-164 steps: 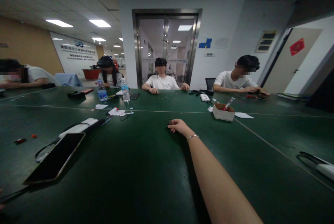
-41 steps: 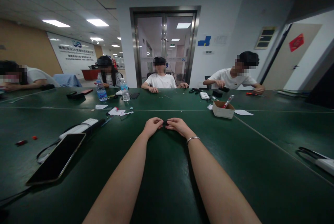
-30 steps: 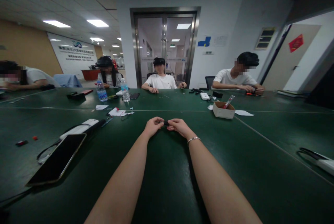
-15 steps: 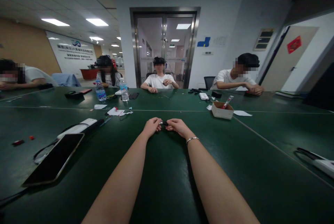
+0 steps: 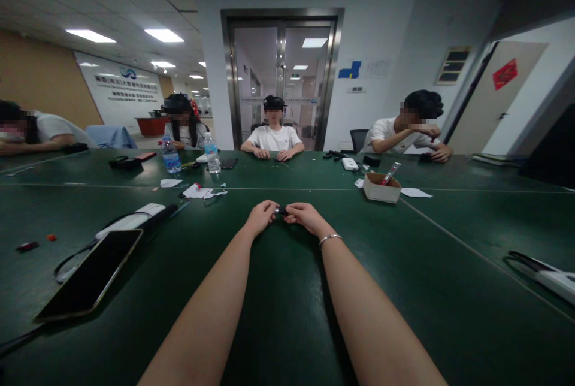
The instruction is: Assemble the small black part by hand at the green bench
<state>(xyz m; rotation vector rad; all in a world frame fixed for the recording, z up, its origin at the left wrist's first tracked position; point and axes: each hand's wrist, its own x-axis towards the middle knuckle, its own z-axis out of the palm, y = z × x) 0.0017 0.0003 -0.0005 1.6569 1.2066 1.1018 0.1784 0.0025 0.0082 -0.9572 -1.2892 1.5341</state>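
Note:
Both hands meet above the green table [image 5: 278,290] near the middle of the head view. My left hand [image 5: 262,217] is closed, its fingertips pinching the silvery left end of a small dark object [image 5: 281,211]. From the other side my right hand [image 5: 306,218], with a bracelet at the wrist, grips the black right end of that same object. The object is too small to name, and the fingers partly cover it.
A phone [image 5: 92,272] and a white device [image 5: 130,221] lie at left. Beyond my hands are paper scraps [image 5: 196,191], two bottles [image 5: 212,155] and an open box [image 5: 381,188]. Another white device [image 5: 554,281] is at right. Several people sit around the table.
My hands have barely moved and still hold the small object. Across the table, the middle person's hands have come down to the table, and the right person has raised a hand to the face.

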